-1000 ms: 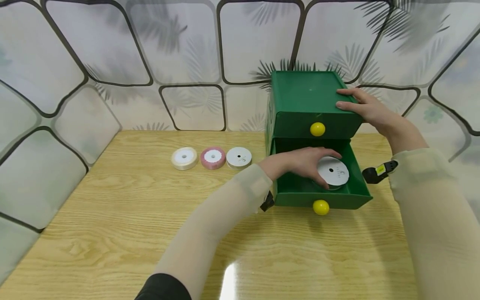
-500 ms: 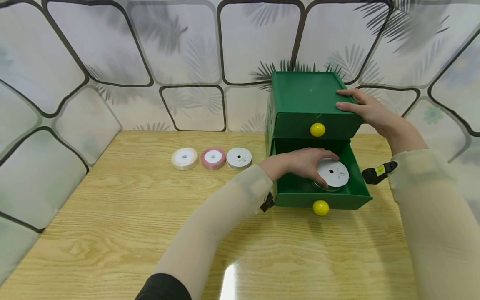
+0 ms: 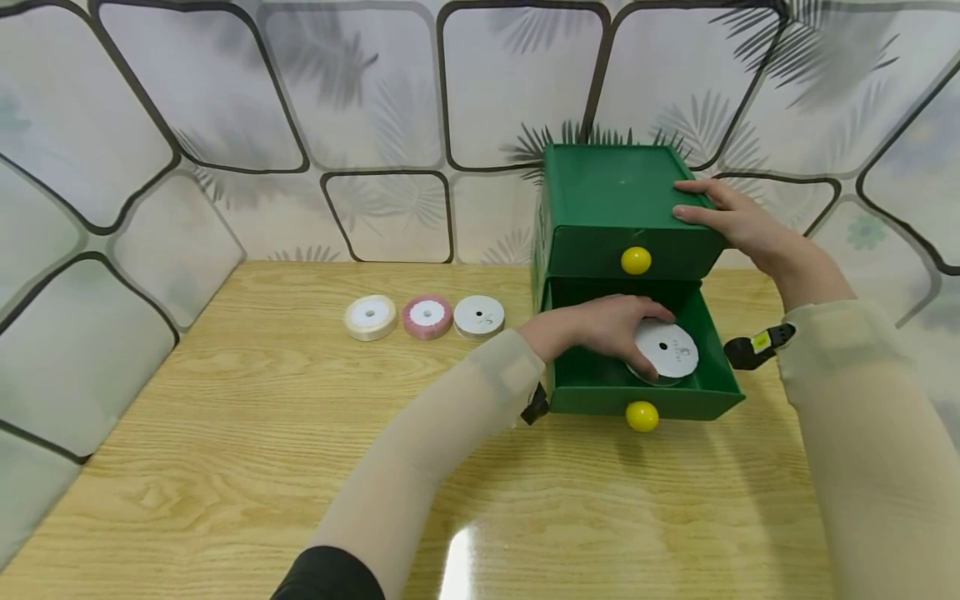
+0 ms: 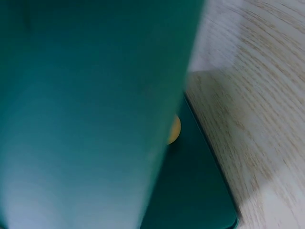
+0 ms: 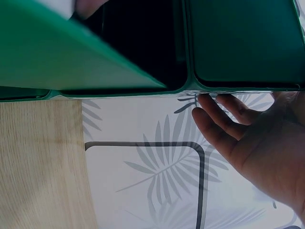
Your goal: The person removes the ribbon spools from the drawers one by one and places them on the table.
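Currently our left hand (image 3: 602,325) pinches a white ribbon spool (image 3: 671,348) between thumb and fingers, inside the open lower drawer (image 3: 588,401) of the green cabinet (image 3: 618,190). Our right hand (image 3: 741,222) rests, fingers spread, on the cabinet's top right edge. We see three more ribbon spools (image 3: 427,317) lined up on the wooden table (image 3: 315,433), left of the cabinet.

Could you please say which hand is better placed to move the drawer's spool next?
Probably the left hand: it grips the white spool, while the right hand rests on the green cabinet.

white glare on table (image 3: 262,433) — left-wrist foreground blurred
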`<state>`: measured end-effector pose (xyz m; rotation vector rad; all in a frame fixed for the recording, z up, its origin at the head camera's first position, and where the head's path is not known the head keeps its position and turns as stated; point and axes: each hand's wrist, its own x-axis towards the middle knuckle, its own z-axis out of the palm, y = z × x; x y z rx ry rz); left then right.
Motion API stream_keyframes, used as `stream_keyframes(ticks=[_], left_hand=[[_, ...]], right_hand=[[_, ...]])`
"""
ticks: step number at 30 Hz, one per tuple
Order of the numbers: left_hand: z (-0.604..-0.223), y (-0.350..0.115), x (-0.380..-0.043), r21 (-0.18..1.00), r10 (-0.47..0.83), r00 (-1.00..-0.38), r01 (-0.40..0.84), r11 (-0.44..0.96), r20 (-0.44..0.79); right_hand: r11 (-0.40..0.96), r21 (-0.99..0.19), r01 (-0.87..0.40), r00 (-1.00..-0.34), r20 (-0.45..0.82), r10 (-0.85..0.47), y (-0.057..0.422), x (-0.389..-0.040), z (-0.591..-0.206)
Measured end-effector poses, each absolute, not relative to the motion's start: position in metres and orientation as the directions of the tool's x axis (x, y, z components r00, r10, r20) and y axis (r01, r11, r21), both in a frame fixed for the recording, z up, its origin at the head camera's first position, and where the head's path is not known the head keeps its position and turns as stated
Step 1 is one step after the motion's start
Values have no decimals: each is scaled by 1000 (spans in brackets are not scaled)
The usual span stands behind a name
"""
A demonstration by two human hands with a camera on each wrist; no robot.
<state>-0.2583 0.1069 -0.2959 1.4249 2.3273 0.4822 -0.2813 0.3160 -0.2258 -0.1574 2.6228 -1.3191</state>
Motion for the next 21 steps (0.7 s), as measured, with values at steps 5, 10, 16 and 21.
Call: stream_keyframes(ticks=[5, 10, 16, 21], left_hand=[[-295, 107, -259, 492, 901, -423, 767, 412, -95], [-293, 106, -261, 540, 904, -423, 749, 384, -56], [-287, 102, -262, 574, 912, -410, 741, 349, -25], [-282, 94, -257, 597, 908, -419, 734, 323, 25]], right_hand=[[590, -808, -2, -975, -130, -182, 316, -281, -226], [586, -810, 0, -975, -129, -179, 316, -282, -225], [592, -806, -5, -973, -132, -188, 316, -282, -226], [593, -805, -9, -975, -126, -186, 316, -282, -226]])
